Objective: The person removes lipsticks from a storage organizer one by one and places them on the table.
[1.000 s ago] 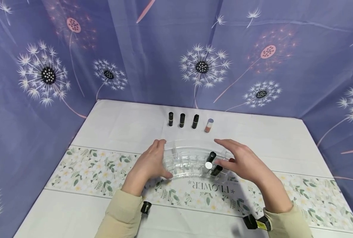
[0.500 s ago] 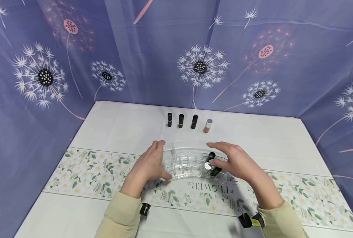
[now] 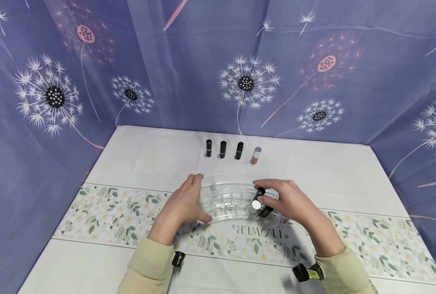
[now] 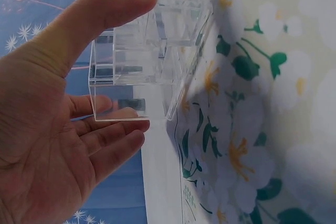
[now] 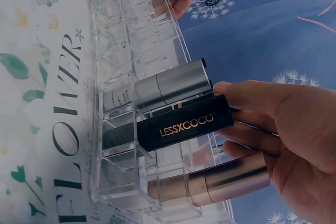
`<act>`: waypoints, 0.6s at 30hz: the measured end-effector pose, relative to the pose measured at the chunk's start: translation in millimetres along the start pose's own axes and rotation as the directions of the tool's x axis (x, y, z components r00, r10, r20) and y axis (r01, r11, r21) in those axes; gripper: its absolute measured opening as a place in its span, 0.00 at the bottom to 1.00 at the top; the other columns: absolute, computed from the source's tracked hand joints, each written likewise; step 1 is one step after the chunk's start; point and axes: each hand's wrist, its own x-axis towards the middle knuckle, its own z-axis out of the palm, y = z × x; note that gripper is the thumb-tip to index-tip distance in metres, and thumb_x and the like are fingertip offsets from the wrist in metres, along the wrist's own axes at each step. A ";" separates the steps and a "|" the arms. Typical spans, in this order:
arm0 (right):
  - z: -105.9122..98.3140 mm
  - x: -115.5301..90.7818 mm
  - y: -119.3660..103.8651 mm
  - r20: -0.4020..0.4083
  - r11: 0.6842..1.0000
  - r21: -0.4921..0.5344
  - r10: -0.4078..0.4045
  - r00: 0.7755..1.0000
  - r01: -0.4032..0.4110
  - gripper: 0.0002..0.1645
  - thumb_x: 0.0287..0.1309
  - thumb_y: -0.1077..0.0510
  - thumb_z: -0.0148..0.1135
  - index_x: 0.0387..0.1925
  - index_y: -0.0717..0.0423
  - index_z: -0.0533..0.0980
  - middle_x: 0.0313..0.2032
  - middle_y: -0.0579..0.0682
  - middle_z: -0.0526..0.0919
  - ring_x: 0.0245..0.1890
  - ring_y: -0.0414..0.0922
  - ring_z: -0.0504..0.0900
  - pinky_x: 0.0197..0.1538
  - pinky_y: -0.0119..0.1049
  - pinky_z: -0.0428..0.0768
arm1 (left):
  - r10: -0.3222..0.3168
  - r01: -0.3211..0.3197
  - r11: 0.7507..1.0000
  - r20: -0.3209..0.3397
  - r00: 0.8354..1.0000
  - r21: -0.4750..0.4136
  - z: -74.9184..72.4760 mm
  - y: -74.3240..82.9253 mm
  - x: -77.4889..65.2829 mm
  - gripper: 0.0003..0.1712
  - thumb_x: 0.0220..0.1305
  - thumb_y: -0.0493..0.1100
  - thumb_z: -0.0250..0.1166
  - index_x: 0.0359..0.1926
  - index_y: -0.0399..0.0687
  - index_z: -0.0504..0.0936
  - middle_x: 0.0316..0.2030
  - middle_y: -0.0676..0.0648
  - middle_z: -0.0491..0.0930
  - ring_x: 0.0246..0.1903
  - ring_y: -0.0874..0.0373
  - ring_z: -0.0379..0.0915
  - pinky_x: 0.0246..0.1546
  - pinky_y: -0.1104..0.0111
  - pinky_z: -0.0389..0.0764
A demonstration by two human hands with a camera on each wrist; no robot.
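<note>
A clear, curved lipstick organizer [image 3: 226,200] with stepped compartments sits mid-table. My left hand [image 3: 181,203] holds its left end, thumb [image 4: 118,6] over the front and fingers behind. At the right end, my right hand [image 3: 291,200] has thumb and fingers around the top of a black lipstick [image 3: 261,190], which stands in a rear compartment. In the right wrist view, a silver lipstick [image 5: 173,85], a black lettered lipstick [image 5: 184,124] and a rose-gold tube [image 5: 231,179] stand in nearby compartments. The rear black one is mostly hidden there.
Behind the organizer, three black lipsticks [image 3: 223,150] and a clear-and-peach tube [image 3: 256,155] stand in a row. The white tablecloth [image 3: 159,151] has a floral band [image 3: 130,216] under the organizer. A blue dandelion-print curtain [image 3: 188,81] encloses the back and sides.
My right hand has moved left, and its thumb and fingers have drawn in around the rear black lipstick. The left hand keeps its place on the organizer.
</note>
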 end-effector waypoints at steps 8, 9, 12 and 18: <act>2.3 -0.4 0.5 -0.032 1.000 -0.004 -0.020 0.999 0.020 0.25 0.66 0.64 0.73 0.64 0.62 0.82 0.56 0.56 0.89 0.58 0.57 0.87 0.62 0.60 0.83 | 0.007 -0.007 1.000 -0.005 1.000 -0.001 0.0 -0.4 0.5 0.76 0.38 0.53 0.93 0.81 0.37 0.56 0.71 0.35 0.68 0.69 0.40 0.70 0.68 0.49 0.78; 2.5 -0.5 0.5 -0.034 1.000 -0.004 -0.021 0.999 0.021 0.25 0.66 0.64 0.73 0.64 0.62 0.82 0.56 0.56 0.89 0.58 0.57 0.87 0.62 0.60 0.83 | 0.008 -0.008 1.000 -0.004 1.000 -0.002 0.0 -0.4 0.3 0.76 0.38 0.53 0.93 0.81 0.37 0.56 0.71 0.35 0.68 0.69 0.40 0.70 0.68 0.49 0.78; 2.8 -0.9 0.0 -0.034 1.000 -0.002 -0.017 0.999 0.017 0.25 0.66 0.64 0.73 0.63 0.62 0.83 0.56 0.56 0.89 0.58 0.57 0.87 0.62 0.60 0.83 | 0.011 -0.011 1.000 -0.006 1.000 -0.001 -0.3 -0.2 -0.5 0.76 0.38 0.52 0.93 0.81 0.36 0.56 0.71 0.35 0.68 0.69 0.40 0.70 0.68 0.49 0.78; 1.7 -0.8 -1.3 -0.038 1.000 -0.013 -0.022 0.999 0.021 0.24 0.66 0.64 0.73 0.63 0.61 0.83 0.56 0.56 0.89 0.57 0.57 0.88 0.60 0.59 0.84 | 0.016 -0.016 1.000 -0.007 1.000 0.002 0.6 -0.6 -1.4 0.76 0.38 0.52 0.93 0.81 0.36 0.56 0.71 0.35 0.68 0.69 0.40 0.70 0.68 0.49 0.78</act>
